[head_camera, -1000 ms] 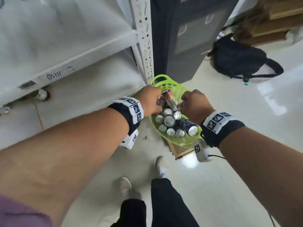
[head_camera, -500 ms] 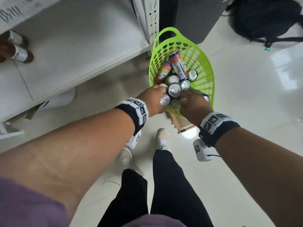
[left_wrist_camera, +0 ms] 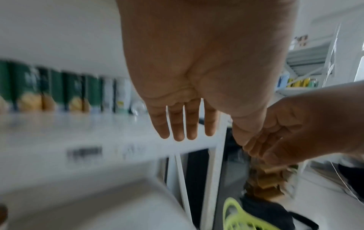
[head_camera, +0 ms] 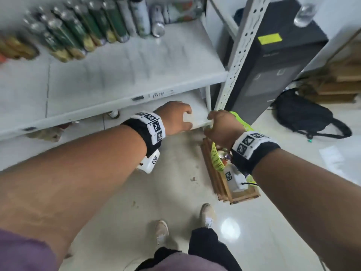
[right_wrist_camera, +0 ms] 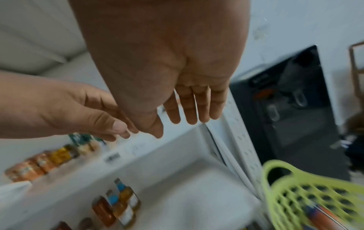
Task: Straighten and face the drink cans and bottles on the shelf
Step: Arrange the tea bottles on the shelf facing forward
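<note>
Green cans (head_camera: 78, 30) and white cans (head_camera: 140, 16) stand in rows at the back of the white shelf (head_camera: 136, 61); the green cans (left_wrist_camera: 69, 87) look blurred in the left wrist view. My left hand (head_camera: 175, 118) hovers below the shelf's front edge, its fingers (left_wrist_camera: 183, 124) straight and empty. My right hand (head_camera: 220, 128) is beside it above the green basket (head_camera: 216, 161), fingers (right_wrist_camera: 189, 109) straight and holding nothing. A can lies in the basket (right_wrist_camera: 315, 194). Small bottles (right_wrist_camera: 120, 207) stand on the lower shelf.
A perforated shelf post (head_camera: 236, 55) rises just right of my hands, with a black dispenser (head_camera: 273, 65) behind it. The basket sits on a wooden crate (head_camera: 234, 192) on the floor. A black backpack (head_camera: 304, 116) and stacked wood (head_camera: 341, 79) lie to the right.
Both hands have come up out of the basket of cans, empty, to the shelf's front edge. The view has tilted up onto the can shelf.
</note>
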Demonstrator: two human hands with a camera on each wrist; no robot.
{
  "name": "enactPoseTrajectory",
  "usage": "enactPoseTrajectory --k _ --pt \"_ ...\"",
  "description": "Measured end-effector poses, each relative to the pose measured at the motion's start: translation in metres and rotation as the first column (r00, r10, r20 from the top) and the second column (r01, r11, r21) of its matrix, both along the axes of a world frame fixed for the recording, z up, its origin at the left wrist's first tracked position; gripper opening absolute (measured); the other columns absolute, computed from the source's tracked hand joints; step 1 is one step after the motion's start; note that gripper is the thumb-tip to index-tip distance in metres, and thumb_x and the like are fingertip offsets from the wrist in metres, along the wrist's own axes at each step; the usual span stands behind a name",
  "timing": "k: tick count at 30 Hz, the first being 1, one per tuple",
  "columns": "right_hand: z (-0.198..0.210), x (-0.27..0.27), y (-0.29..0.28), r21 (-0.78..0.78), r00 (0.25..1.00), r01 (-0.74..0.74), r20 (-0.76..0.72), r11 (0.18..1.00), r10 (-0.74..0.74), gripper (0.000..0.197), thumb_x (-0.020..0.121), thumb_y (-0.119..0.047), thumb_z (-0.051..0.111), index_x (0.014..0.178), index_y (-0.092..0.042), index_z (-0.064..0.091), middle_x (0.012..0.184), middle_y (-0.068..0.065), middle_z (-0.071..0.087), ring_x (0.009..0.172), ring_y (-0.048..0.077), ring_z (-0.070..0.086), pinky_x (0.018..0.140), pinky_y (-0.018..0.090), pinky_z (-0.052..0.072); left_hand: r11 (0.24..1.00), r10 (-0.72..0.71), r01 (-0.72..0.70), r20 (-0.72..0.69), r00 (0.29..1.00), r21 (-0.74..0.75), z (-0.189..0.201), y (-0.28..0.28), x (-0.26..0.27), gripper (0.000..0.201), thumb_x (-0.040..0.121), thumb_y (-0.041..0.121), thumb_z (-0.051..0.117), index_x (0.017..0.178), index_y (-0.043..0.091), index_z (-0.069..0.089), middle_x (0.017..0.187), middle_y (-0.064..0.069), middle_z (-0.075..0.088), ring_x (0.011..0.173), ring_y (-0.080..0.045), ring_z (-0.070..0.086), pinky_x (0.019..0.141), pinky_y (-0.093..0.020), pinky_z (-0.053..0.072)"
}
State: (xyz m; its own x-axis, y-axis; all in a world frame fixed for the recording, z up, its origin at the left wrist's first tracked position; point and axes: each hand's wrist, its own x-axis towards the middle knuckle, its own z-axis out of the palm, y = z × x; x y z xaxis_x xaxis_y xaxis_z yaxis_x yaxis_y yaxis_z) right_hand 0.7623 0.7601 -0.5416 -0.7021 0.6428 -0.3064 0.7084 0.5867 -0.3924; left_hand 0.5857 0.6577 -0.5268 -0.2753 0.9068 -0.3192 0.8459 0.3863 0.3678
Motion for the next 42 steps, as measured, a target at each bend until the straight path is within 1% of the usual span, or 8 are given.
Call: enactPoseTrajectory --k 7,12,15,21,28,35,39,42 --pt "0.175 -0.091 -0.056 0.242 0.974 -0.071 -0.192 0.968 0.119 0.038 0.092 -0.037 0.065 0.124 -0.015 0.068 0.12 0.009 0.07 0.114 0.029 0.063 0.096 0.036 0.053 0.978 0.008 0.031 -0.188 0.982 0.207 0.192 -0.064 -0.083 0.044 0.098 0.05 0.069 0.131 0.02 0.071 0.132 -0.004 0.07 0.122 -0.025 0.062 0.104 -0.037 0.049" --pt "0.288 -0.135 -0.089 0.421 0.913 -0.06 -0.343 0.905 0.22 0.042 0.091 -0.035 0.07 0.127 -0.014 0.067 0.122 0.016 0.069 0.115 0.036 0.064 0.094 0.037 0.05 0.934 0.063 0.043 -0.279 0.958 0.355 0.306 -0.105 -0.123 0.03 0.095 0.047 0.069 0.105 0.019 0.078 0.095 0.004 0.075 0.088 -0.018 0.072 0.07 -0.025 0.048" --pt "0.345 -0.151 -0.095 0.479 0.889 -0.02 -0.392 0.878 0.234 0.049 0.089 -0.038 0.072 0.131 -0.014 0.064 0.128 0.015 0.066 0.118 0.034 0.062 0.096 0.036 0.049 0.892 0.084 0.069 -0.315 0.945 0.446 0.355 -0.114 -0.142 0.04 0.094 0.05 0.073 0.123 0.022 0.075 0.117 0.003 0.069 0.108 -0.018 0.064 0.087 -0.027 0.044" --pt "0.422 -0.17 -0.074 0.656 0.906 0.047 -0.346 0.753 0.244 0.046 0.088 -0.048 0.065 0.124 -0.021 0.068 0.126 0.007 0.069 0.123 0.036 0.055 0.106 0.046 0.046 0.86 0.091 0.137 -0.412 0.907 0.492 0.421 -0.087 -0.17 0.047 0.096 0.052 0.07 0.134 0.024 0.068 0.134 0.0 0.067 0.118 -0.02 0.06 0.091 -0.027 0.039" --pt "0.496 -0.203 0.001 0.668 0.867 0.109 -0.426 0.736 0.259 0.039 0.085 -0.039 0.072 0.118 -0.017 0.072 0.116 0.011 0.071 0.108 0.033 0.065 0.093 0.04 0.055 0.839 0.153 0.147 -0.485 0.861 0.525 0.492 -0.013 -0.193 0.047 0.098 0.051 0.067 0.136 0.024 0.067 0.136 -0.001 0.066 0.107 -0.015 0.054 0.091 -0.028 0.041" --pt "0.549 -0.246 0.069 0.735 0.827 0.116 -0.444 0.668 0.345 0.042 0.09 -0.042 0.069 0.122 -0.015 0.066 0.113 0.012 0.066 0.1 0.029 0.061 0.077 0.033 0.045 0.812 0.247 0.083 -0.469 0.848 0.577 0.531 0.044 -0.224 0.048 0.098 0.056 0.067 0.135 0.026 0.066 0.132 0.003 0.066 0.104 -0.015 0.055 0.088 -0.027 0.039" --pt "0.572 -0.277 0.097 0.762 0.805 0.104 -0.442 0.64 0.396 0.045 0.091 -0.039 0.066 0.127 -0.013 0.064 0.118 0.013 0.065 0.108 0.03 0.061 0.08 0.033 0.044 0.804 0.277 0.057 -0.457 0.846 0.592 0.541 0.073 -0.241 0.048 0.097 0.058 0.066 0.135 0.028 0.066 0.127 0.006 0.065 0.106 -0.015 0.055 0.089 -0.028 0.04" --pt "0.571 -0.299 0.113 0.769 0.836 0.078 -0.397 0.634 0.379 0.042 0.092 -0.037 0.065 0.125 -0.011 0.065 0.116 0.011 0.068 0.105 0.028 0.062 0.079 0.031 0.045 0.813 0.27 0.039 -0.436 0.858 0.58 0.538 0.089 -0.254 0.049 0.097 0.057 0.066 0.135 0.027 0.066 0.124 0.006 0.065 0.108 -0.017 0.057 0.089 -0.027 0.041"
